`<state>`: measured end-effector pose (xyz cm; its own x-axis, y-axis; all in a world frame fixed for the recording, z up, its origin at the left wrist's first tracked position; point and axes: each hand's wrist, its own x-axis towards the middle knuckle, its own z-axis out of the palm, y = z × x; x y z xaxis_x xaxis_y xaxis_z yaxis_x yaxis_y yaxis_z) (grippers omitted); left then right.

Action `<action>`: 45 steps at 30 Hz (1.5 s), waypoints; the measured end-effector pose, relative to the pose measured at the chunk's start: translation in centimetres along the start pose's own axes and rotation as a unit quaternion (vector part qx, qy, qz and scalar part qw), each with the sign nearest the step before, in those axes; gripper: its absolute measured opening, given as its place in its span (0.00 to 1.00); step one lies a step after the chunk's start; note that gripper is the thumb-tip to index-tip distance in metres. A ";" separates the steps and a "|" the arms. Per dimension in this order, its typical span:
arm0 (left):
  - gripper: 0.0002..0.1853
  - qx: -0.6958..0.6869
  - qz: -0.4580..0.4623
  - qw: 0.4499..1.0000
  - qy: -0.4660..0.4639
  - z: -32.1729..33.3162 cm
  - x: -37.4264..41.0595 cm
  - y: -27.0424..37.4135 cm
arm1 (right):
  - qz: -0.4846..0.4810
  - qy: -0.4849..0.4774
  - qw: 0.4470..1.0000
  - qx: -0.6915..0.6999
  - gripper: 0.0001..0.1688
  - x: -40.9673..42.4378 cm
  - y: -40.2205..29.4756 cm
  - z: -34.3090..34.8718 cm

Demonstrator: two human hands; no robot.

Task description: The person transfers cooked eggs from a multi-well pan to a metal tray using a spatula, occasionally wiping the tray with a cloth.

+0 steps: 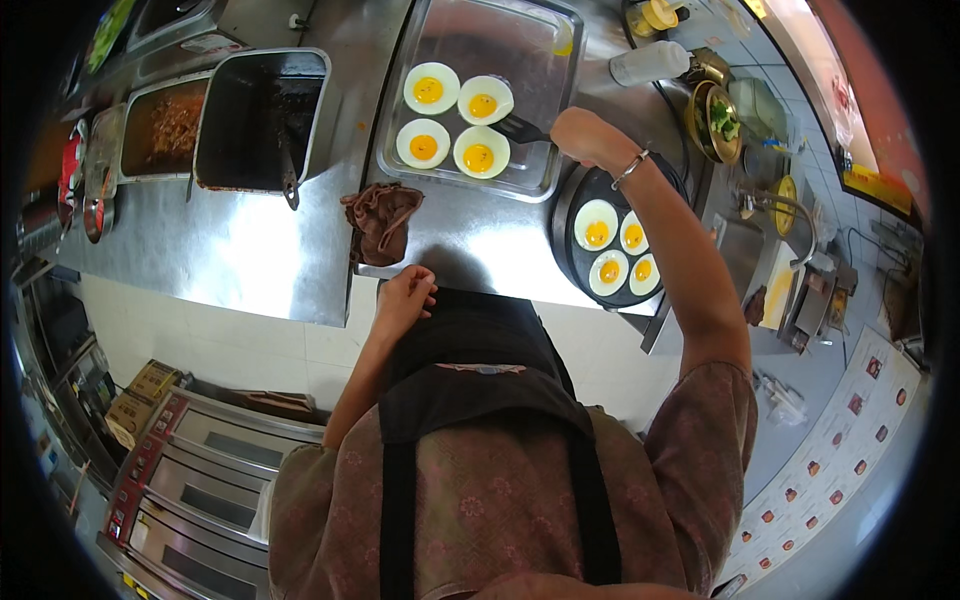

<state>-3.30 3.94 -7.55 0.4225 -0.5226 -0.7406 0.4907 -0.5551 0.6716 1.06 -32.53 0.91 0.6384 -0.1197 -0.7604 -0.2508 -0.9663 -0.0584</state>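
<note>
My right hand (pixel 589 135) grips a black slotted spatula (pixel 519 130) over the right side of a shallow metal tray (pixel 495 22). The spatula's tip meets the edge of a fried egg (pixel 482 103), at the upper right of several round sunny-side-up eggs in the tray. Below my right forearm sits a round black egg pan (pixel 568 259) holding several more eggs, such as a fried egg (pixel 597 225); the forearm hides part of the pan. My left hand (pixel 407 296) hangs at the counter's front edge, fingers curled and nothing visible in them, just below a crumpled brown cloth (pixel 382 221).
Left on the steel counter (pixel 247 255) stand a deep metal container (pixel 259 82) with a utensil and a pan of reddish-brown food (pixel 176 124). A white squeeze bottle (pixel 649 63) is beyond the tray. At right are bowls (pixel 716 120) and a faucet (pixel 806 225). Behind me is a steel oven (pixel 210 487).
</note>
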 end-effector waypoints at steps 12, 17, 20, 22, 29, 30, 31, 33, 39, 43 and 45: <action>0.10 0.048 -0.018 0.997 -0.059 -0.3 0.7 -0.3 | 0.132 0.274 0.883 0.357 0.14 -14.7 6.4 5.3; 0.11 0.092 -0.025 0.994 -0.060 1.3 0.4 1.5 | 0.246 0.396 0.822 0.325 0.10 -25.6 10.3 13.5; 0.11 0.110 -0.029 0.990 -0.082 3.1 0.8 1.7 | 0.263 0.470 0.818 0.200 0.09 -29.2 11.1 21.0; 0.11 0.124 -0.035 0.987 -0.097 4.5 0.9 1.9 | 0.316 0.451 0.811 0.196 0.14 -30.3 8.8 22.7; 0.10 0.179 -0.061 0.973 -0.130 8.9 0.4 3.5 | 0.386 0.381 0.824 0.162 0.30 -29.9 4.5 27.8; 0.10 0.187 -0.061 0.971 -0.135 9.1 0.5 3.5 | 0.381 0.386 0.822 0.172 0.30 -29.5 4.4 27.7; 0.10 0.187 -0.064 0.971 -0.135 9.2 0.6 3.5 | 0.376 0.391 0.820 0.181 0.30 -28.9 4.5 27.3; 0.10 0.186 -0.071 0.971 -0.134 9.3 0.6 3.5 | 0.363 0.397 0.821 0.191 0.30 -27.8 4.8 26.8; 0.12 0.182 -0.072 0.970 -0.142 8.8 0.5 3.4 | 0.341 0.402 0.832 0.173 0.27 -24.9 5.9 24.8; 0.10 0.159 -0.071 0.977 -0.122 8.2 0.5 2.6 | 0.347 0.384 0.845 0.135 0.26 -23.8 6.3 24.6; 0.10 0.155 -0.070 0.978 -0.120 7.7 0.6 2.3 | 0.349 0.373 0.850 0.129 0.26 -23.5 6.3 24.5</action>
<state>-7.84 -2.63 -6.29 0.1589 -0.5442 -0.8238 0.2596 -0.7820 0.5666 -33.33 -30.20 2.59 0.5281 -0.8477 -0.0511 -0.8478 -0.5297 0.0248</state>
